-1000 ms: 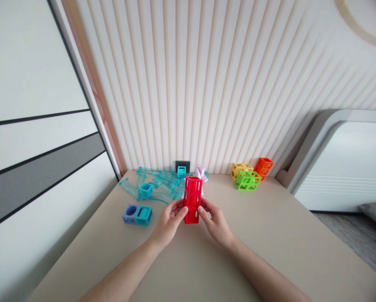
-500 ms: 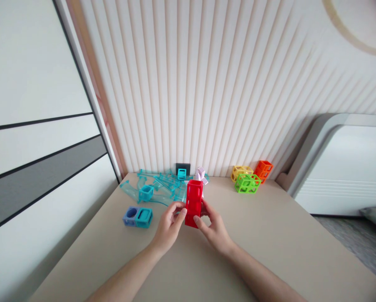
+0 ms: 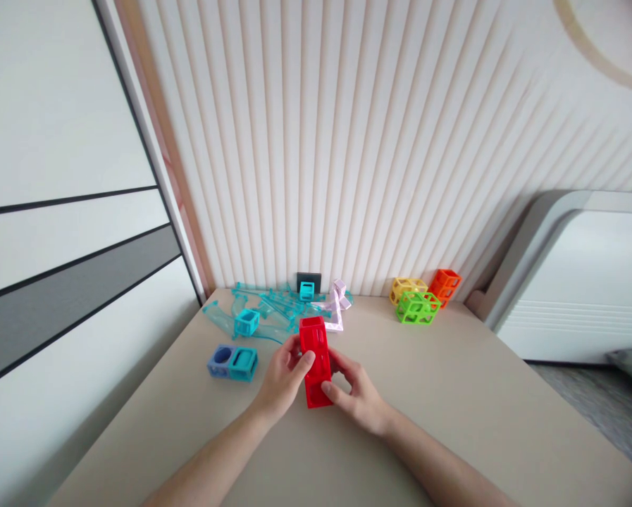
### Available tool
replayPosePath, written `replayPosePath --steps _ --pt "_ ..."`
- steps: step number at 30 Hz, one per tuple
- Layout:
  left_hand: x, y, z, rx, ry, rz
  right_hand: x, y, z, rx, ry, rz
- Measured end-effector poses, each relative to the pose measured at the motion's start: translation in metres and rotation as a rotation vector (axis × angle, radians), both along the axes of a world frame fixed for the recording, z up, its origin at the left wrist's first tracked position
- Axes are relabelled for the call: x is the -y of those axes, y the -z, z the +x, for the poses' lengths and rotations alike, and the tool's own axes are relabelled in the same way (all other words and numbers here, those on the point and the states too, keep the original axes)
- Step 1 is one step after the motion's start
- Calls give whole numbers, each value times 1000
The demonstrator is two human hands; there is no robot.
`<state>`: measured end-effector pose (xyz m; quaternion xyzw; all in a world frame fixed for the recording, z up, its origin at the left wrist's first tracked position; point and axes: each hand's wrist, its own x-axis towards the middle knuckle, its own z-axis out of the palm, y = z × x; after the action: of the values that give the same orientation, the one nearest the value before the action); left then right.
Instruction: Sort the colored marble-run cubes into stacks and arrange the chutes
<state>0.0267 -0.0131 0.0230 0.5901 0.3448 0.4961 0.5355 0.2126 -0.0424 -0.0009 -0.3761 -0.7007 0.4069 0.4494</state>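
A long red plastic block [image 3: 314, 358] with cut-out windows is tipped back, almost lying on the beige table [image 3: 453, 415]. My left hand [image 3: 282, 377] grips its left side with thumb and fingers closed on it. My right hand [image 3: 356, 392] holds its lower right edge, fingers curled round it.
Clear teal track pieces [image 3: 265, 313] and small teal cubes [image 3: 246, 322] lie at the back left, near a blue-and-teal double block [image 3: 232, 361]. A pale lilac piece [image 3: 337, 304] sits behind the red block. Green [image 3: 417, 307], yellow [image 3: 404, 286] and orange [image 3: 444, 283] lattice cubes stand back right by the ribbed wall.
The red block stood upright in both hands; it has been tilted back and lowered toward the table. Both hands came down and slightly nearer with it.
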Motion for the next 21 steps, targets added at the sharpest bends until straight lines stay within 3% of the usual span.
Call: replayPosePath --steps 12,17,21 --pt "0 3 -1 109 98 -86 0 2 1 83 106 156" --pt "1 4 0 151 49 -16 -1 5 0 81 190 223" --pt "-1 8 -3 112 -34 21 -2 -1 1 8 361 270"
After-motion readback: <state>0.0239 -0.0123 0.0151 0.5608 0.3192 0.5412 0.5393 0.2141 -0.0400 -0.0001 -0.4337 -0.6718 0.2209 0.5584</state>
